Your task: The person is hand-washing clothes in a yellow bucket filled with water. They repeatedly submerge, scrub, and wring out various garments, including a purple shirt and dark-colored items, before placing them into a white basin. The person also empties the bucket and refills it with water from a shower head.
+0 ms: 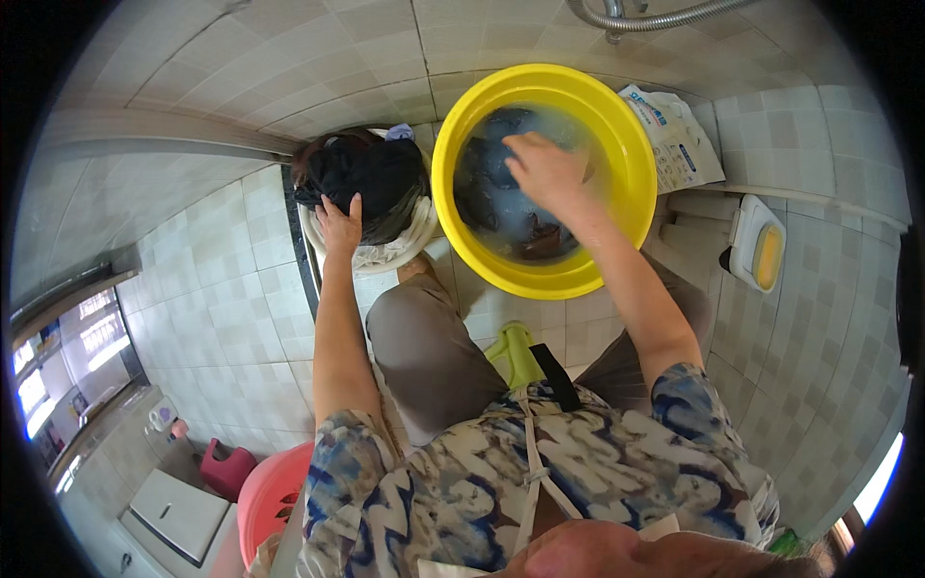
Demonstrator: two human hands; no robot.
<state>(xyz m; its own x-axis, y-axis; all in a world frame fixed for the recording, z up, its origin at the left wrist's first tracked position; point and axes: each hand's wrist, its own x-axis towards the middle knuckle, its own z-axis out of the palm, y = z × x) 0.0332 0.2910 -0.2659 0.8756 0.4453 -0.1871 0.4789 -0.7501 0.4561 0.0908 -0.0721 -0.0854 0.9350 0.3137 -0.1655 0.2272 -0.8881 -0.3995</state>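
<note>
In the head view, a large yellow plastic basin (632,238) holds cloudy water with dark garments (480,170) and a brown piece of cloth (540,238) in it. Over the water is my right hand (549,170), its fingers bent and slightly spread; nothing is visibly gripped. To the left stands a white basin (318,242) heaped with black clothing (368,177) and some white cloth (383,253). My left hand (340,225) rests on the near edge of the black pile, thumb and fingers apart.
A white printed plastic bag (676,137) leans beside the yellow basin. A white container with a yellow insert (759,246) is at the right wall. A metal shower hose (665,22) hangs above. A green plastic stool (517,354) lies between my knees; a pink basin (267,491) is lower left.
</note>
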